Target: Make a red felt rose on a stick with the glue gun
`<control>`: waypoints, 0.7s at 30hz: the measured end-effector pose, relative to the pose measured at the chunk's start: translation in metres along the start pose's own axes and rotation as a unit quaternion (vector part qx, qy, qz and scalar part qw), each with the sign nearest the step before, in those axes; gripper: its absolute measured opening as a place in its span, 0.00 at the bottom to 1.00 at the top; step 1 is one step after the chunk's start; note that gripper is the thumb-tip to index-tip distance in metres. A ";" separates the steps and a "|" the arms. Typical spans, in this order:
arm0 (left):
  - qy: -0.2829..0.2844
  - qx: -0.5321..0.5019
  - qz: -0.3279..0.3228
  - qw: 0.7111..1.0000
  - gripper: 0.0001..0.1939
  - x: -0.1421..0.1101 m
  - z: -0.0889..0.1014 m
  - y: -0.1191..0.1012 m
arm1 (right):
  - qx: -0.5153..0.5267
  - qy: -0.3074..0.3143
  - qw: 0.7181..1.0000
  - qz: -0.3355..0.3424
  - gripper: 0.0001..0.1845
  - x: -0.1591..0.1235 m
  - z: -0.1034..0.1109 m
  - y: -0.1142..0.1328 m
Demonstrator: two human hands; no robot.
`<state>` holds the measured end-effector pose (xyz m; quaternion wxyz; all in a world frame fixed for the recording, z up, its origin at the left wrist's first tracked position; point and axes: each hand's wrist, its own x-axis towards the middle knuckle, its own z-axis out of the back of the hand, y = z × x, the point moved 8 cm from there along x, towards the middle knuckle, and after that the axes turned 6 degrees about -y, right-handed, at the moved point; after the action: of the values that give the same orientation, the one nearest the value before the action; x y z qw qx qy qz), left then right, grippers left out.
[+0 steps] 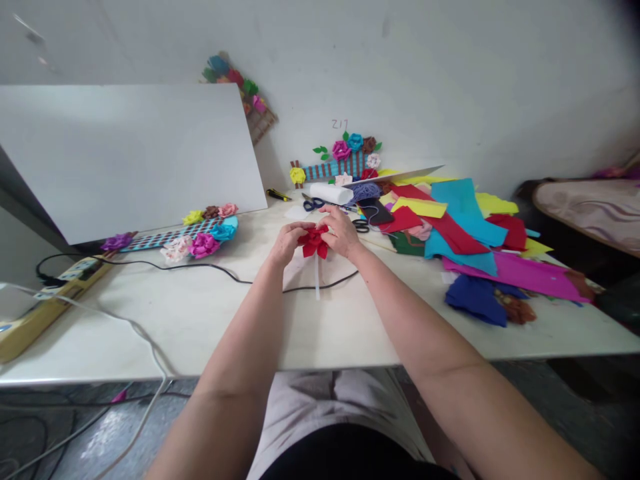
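Between both hands, above the white table (240, 313), is a red paper flower (315, 243) with pointed petals. A thin white stick (317, 283) shows below it. My left hand (291, 241) pinches the flower's left petals. On the other side, my right hand (341, 232) has its fingers closed at the flower's upper right edge. The fingers partly cover the bloom's centre. Just beyond the hands lie scissors with dark blue handles (314, 204) and a white roll (331, 193). Black scissor handles (360, 226) rest beside my right wrist.
Coloured crepe paper (467, 213) is heaped at the right. A guitar-shaped piece with paper flowers (170, 237) lies at the left; another (335, 167) leans on the wall. A black cord (190, 268) crosses the table from a power strip (55, 300). A yellow cutter (277, 195) lies behind.
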<state>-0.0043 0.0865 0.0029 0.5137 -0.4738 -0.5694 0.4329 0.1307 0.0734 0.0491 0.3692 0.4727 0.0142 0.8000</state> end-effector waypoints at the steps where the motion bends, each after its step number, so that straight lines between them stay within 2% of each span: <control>1: 0.002 0.002 -0.001 1.000 0.21 0.000 0.000 0.000 | 0.003 0.004 1.000 0.000 0.11 0.000 -0.001 0.000; 10: 0.017 0.008 0.002 1.000 0.20 -0.002 -0.003 0.000 | 0.030 0.051 0.998 -0.013 0.14 0.001 -0.003 -0.002; 21: 0.031 0.009 0.006 0.999 0.19 -0.006 -0.007 -0.004 | 0.069 0.053 0.996 -0.015 0.14 0.001 -0.001 0.001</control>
<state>0.0026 0.0802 0.0065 0.5332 -0.4857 -0.5461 0.4261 0.1291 0.0738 0.0490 0.3464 0.4536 0.0955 0.8156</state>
